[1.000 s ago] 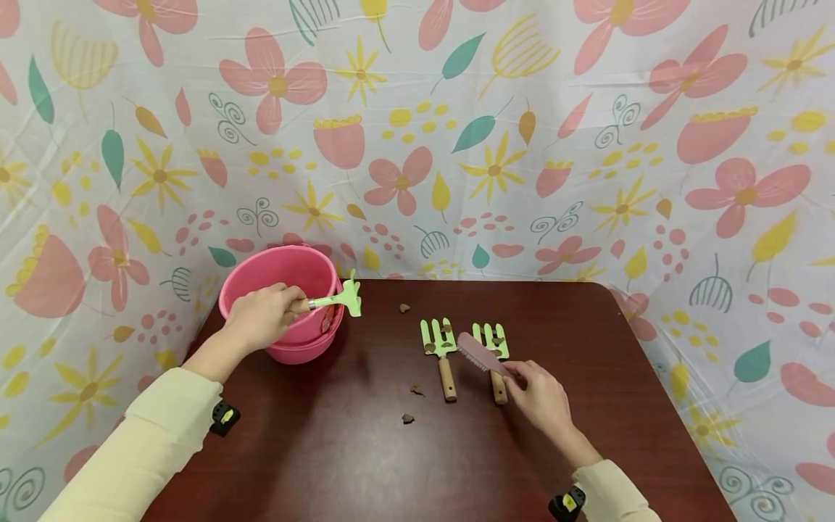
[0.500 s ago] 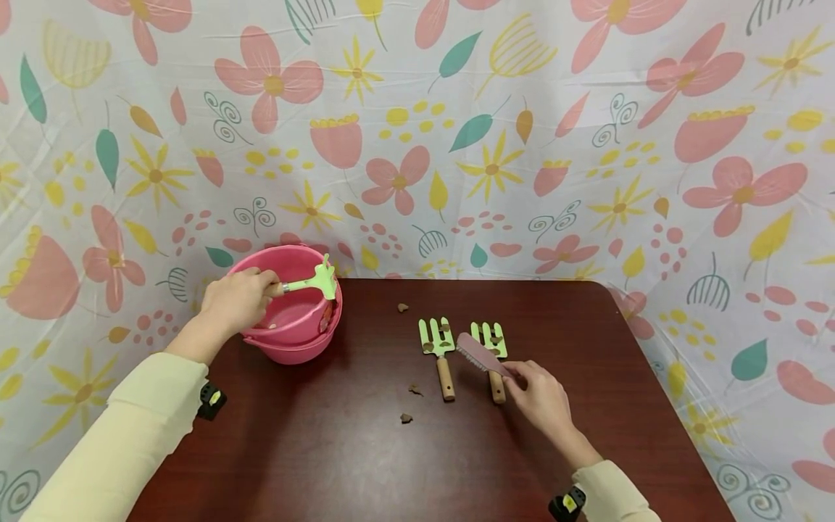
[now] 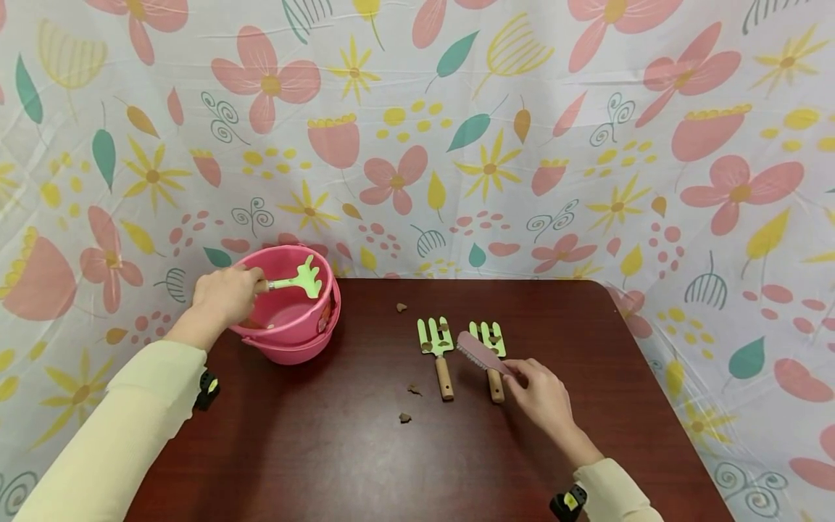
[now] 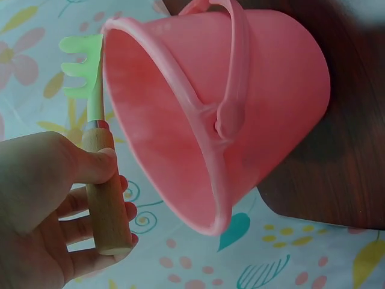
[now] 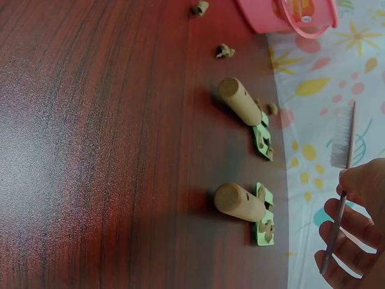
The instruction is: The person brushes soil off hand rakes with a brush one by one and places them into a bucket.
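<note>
Head view: left hand (image 3: 225, 296), grip closed round a rake (image 3: 305, 278) over a pink bucket (image 3: 296, 354), far left corner of table (image 3: 365, 464); right hand (image 3: 541, 395), grip pinching a brush (image 3: 479, 353) near two brown-flecked forks (image 3: 443, 375). Left wrist view: rake at bucket's mouth. Right wrist view: brush clear of forks. Step, seemingly: stowing rake; next calls for lowering, then release.

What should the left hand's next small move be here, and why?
I'd probably lower the green rake into the pink bucket and release it. The left hand holds it at the bucket's mouth, and it looks clean, whereas the two forks carry brown bits.
</note>
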The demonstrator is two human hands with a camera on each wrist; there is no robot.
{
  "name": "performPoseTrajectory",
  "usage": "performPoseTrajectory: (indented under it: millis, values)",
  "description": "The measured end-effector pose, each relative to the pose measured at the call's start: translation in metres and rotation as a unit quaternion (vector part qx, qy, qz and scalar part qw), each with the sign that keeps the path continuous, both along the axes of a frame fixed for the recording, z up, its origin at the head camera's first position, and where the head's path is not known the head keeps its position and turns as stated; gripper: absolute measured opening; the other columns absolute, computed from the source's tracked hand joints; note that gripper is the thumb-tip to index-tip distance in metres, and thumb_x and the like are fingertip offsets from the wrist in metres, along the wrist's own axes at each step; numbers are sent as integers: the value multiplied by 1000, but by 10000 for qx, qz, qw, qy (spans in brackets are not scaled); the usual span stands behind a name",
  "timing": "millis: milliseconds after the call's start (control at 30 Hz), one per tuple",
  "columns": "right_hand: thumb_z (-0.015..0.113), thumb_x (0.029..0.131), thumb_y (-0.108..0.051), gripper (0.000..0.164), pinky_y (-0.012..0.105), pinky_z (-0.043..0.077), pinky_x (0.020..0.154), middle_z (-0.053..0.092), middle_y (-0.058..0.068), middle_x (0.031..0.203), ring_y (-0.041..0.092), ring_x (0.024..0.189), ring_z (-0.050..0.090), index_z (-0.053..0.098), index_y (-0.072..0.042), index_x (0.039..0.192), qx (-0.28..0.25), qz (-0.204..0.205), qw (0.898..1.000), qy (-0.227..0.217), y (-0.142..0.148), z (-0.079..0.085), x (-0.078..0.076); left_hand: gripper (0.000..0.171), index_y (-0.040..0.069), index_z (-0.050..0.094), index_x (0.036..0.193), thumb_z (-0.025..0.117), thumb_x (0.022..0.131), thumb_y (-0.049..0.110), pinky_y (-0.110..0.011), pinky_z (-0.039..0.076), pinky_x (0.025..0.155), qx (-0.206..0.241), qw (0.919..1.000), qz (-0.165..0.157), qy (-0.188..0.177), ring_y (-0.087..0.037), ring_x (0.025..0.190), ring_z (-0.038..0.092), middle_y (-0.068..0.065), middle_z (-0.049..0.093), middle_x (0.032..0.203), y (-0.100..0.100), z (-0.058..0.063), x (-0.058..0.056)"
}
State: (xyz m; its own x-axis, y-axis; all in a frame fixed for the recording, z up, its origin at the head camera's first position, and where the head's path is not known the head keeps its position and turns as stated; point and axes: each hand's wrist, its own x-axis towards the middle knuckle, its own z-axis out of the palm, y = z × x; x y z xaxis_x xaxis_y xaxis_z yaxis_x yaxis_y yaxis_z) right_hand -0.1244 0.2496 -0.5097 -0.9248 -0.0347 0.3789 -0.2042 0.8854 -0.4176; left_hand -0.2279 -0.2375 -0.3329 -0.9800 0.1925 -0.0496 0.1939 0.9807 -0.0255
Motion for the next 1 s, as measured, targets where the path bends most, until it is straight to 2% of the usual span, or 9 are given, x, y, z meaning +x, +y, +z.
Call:
performPoseTrajectory:
  millis: [333,533,700,833,1000]
  values:
    - [72,78,-17,24,25,33,49,62,-4,84,8,59,44,69,-19,102,-8,15,10000,-49,-1,2,-1,30,4,58,112,63,82,11,-46,48,58,-324,9991,132,-237,-30,80,57,-17,59,94,-1,-2,-10]
    - [72,79,-17,24,26,35,50,63,-2,86,10,61,48,69,-19,103,-53,13,9999,-120,-2,2,0,38,5,57,118,65,82,14,-43,49,56,-415,9983,236,-345,-32,83,57,-20,59,104,-3,-12,-17]
    - [71,78,-17,23,26,35,49,62,-5,83,8,60,46,69,-20,101,-68,26,10000,-65,-2,2,1,43,5,56,122,66,81,15,-43,48,54,-535,9974,221,-438,-35,87,57,-21,58,108,-2,-19,-18]
    - [72,77,-17,23,25,34,49,62,-6,82,6,58,44,69,-20,100,-47,18,10000,31,-2,0,2,43,4,57,119,69,80,16,-45,48,56,-605,9966,141,-536,-36,91,56,-20,58,107,-1,-22,-18]
    - [73,76,-16,24,25,34,49,62,-5,82,7,58,44,70,-19,99,-9,7,9999,135,-1,-2,4,33,4,60,112,67,81,16,-46,46,57,-579,9968,89,-552,-37,91,56,-19,59,103,0,-25,-19]
